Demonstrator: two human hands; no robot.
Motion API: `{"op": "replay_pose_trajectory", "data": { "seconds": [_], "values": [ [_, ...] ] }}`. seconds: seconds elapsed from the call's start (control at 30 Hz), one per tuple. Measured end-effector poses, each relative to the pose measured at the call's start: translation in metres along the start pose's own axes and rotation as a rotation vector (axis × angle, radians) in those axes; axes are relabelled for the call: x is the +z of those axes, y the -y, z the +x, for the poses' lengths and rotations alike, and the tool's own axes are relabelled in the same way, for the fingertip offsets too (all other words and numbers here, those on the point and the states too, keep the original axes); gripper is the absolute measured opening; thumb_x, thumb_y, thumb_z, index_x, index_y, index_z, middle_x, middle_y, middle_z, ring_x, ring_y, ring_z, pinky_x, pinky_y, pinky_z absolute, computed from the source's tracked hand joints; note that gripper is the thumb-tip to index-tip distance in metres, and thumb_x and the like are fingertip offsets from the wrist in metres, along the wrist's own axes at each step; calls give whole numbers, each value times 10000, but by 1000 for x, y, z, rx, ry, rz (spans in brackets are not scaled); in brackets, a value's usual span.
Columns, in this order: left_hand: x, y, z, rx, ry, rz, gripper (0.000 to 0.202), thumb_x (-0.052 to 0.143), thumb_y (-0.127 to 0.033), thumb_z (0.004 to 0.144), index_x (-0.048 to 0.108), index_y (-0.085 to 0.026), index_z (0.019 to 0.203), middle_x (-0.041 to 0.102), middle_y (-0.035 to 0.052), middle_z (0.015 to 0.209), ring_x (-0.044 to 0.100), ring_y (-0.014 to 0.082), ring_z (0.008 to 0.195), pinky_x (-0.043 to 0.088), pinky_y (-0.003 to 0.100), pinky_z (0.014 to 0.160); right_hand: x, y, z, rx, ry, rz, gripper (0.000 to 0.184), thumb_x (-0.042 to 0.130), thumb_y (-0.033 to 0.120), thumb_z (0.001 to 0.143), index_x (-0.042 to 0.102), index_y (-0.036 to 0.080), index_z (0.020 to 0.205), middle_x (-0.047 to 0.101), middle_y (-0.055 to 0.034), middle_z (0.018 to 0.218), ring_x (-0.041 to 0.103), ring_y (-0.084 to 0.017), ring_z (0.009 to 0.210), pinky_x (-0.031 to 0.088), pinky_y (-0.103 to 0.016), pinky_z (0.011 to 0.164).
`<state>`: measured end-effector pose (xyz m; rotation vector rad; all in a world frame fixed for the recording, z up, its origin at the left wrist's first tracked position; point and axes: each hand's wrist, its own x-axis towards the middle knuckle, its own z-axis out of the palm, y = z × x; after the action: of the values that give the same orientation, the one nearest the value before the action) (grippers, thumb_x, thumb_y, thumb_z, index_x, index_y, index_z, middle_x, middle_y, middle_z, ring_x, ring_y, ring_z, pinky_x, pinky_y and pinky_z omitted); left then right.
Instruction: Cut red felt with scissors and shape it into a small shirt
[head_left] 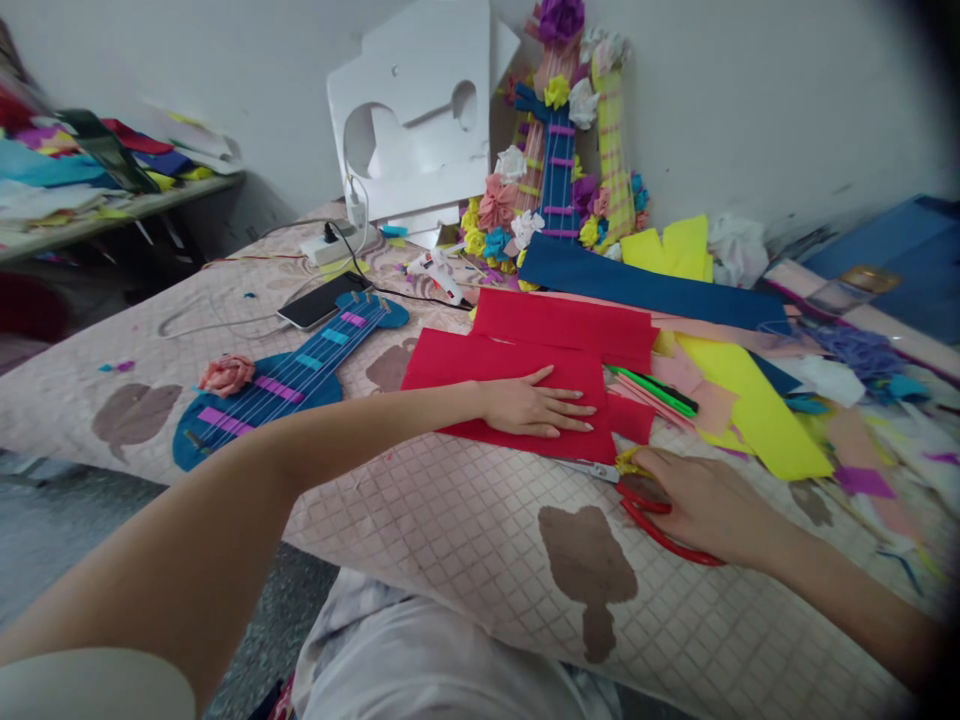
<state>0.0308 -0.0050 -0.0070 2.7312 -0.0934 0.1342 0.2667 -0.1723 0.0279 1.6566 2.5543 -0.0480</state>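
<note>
My left hand [534, 406] lies flat, fingers stretched out, on a red felt sheet [525, 365] spread on the patterned bed cover [450, 520]. My right hand [697, 502] is closed round the red handles of a pair of scissors [651, 512], whose blades point left at the sheet's near edge. A second red sheet [570, 325] overlaps behind the first.
A blue felt guitar [285, 385] with a pink rose lies at the left, next to a phone [319, 302], a glue gun [439, 275] and a power strip [337, 243]. Yellow [757, 405] and blue [645, 283] sheets, green markers [660, 392] and decorated guitars [559, 150] lie behind and to the right.
</note>
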Motion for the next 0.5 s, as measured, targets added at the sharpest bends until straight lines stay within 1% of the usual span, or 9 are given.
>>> {"op": "replay_pose_trajectory", "data": {
  "seconds": [0.07,0.13,0.23,0.4,0.5],
  "values": [
    [0,-1,0,1,9,3,489,327,-361,944,321,-336,1432,283,-30,1521,172,202,1435,-135,479,1134,1,-1,-1,-5,28,-25,208,474,389,871,529,220,981,721,-71,863,689,-265,724,466,-337,580],
    [-1,-2,0,-30,40,0,494,309,-363,946,303,-335,1438,255,-41,1531,139,190,1442,-159,456,1129,1,-2,-1,-20,46,-43,205,485,387,867,525,219,977,719,-74,864,689,-270,726,472,-343,580],
    [-2,-3,0,-55,71,7,496,298,-366,949,285,-336,1444,229,-52,1538,112,175,1446,-179,438,1124,0,-1,-3,-36,31,-39,200,503,378,855,526,222,978,716,-74,878,689,-271,745,482,-349,594],
    [3,4,0,32,-9,22,487,296,-367,957,311,-307,1440,286,-8,1519,180,206,1433,-132,503,1129,-4,3,-2,-18,-10,-19,182,474,366,872,525,229,981,707,-81,936,688,-257,797,489,-342,633],
    [5,5,0,31,-40,13,478,328,-367,949,336,-329,1426,324,-20,1503,211,207,1424,-102,508,1138,-3,5,1,-16,-17,-1,202,479,366,867,514,223,1005,704,-75,910,688,-250,770,487,-334,618]
  ]
}}
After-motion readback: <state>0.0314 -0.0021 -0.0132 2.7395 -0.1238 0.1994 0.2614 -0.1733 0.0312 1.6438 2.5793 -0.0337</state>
